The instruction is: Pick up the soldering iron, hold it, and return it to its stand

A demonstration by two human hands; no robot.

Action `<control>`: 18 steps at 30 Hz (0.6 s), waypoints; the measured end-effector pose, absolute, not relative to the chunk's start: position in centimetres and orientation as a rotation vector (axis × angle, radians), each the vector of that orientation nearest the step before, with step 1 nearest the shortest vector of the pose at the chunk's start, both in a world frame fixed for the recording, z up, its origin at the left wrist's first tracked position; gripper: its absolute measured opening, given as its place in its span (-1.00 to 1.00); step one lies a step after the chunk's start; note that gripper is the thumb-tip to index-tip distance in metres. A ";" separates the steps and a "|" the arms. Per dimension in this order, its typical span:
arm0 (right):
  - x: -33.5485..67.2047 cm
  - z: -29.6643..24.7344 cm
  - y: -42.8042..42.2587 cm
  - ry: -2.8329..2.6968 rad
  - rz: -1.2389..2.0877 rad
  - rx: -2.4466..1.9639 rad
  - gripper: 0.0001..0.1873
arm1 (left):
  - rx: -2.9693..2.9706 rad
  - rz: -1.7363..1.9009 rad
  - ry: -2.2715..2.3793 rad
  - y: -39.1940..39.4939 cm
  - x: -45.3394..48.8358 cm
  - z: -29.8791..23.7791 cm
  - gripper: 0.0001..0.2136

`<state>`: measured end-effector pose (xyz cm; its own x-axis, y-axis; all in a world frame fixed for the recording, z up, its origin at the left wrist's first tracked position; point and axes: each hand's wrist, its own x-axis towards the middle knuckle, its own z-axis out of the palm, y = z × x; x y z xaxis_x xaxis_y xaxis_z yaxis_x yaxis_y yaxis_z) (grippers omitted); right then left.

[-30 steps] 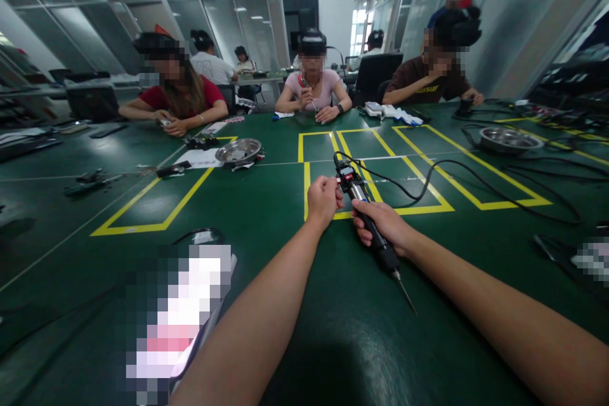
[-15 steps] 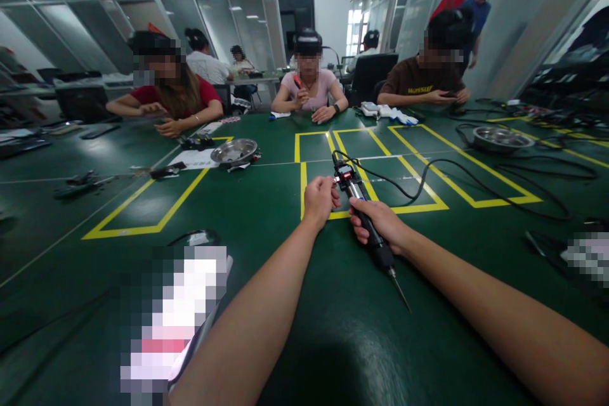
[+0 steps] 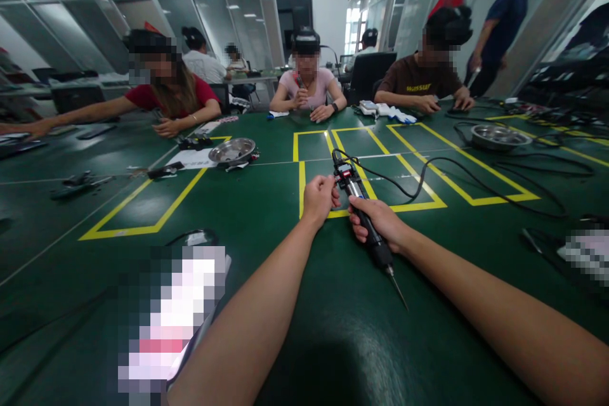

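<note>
A black corded electric screwdriver [image 3: 354,193] lies slanted over the green table [image 3: 266,216], its bit pointing toward me and to the right. My right hand [image 3: 380,223] is wrapped round the middle of its body. My left hand [image 3: 320,198] is closed in a loose fist at the tool's upper end, fingertips touching it near the red part. Its black cable [image 3: 428,171] runs off to the right across yellow tape rectangles.
Two metal bowls [image 3: 233,151] [image 3: 495,137] stand on the table, left and far right. A blurred white and pink object [image 3: 171,311] lies near my left arm. Several seated people work along the far edge; one person stands at the back right. Loose cables lie at the right.
My hands and the screwdriver have stayed almost still. The person at the far left has stretched an arm out leftward, and the standing person at the back right has stepped further into view.
</note>
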<state>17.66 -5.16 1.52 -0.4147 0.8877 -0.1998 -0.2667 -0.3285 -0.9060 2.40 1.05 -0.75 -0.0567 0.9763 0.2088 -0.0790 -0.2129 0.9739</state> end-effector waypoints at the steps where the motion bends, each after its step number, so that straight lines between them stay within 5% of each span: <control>1: 17.7 1.6 -5.2 -1.075 1.847 -0.934 -0.66 | 1.271 1.442 1.063 1.1 2.4 -0.7 -0.67; 18: 17.9 1.6 -5.1 -1.099 1.880 -0.936 -0.64 | 1.262 1.409 0.962 1.1 2.3 -0.7 -0.63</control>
<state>17.87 -5.08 1.57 -0.4490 0.8673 -0.2149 -0.2384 -0.3480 -0.9067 2.32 1.13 -0.67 0.0145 0.9764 0.2154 -0.1547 -0.2106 0.9652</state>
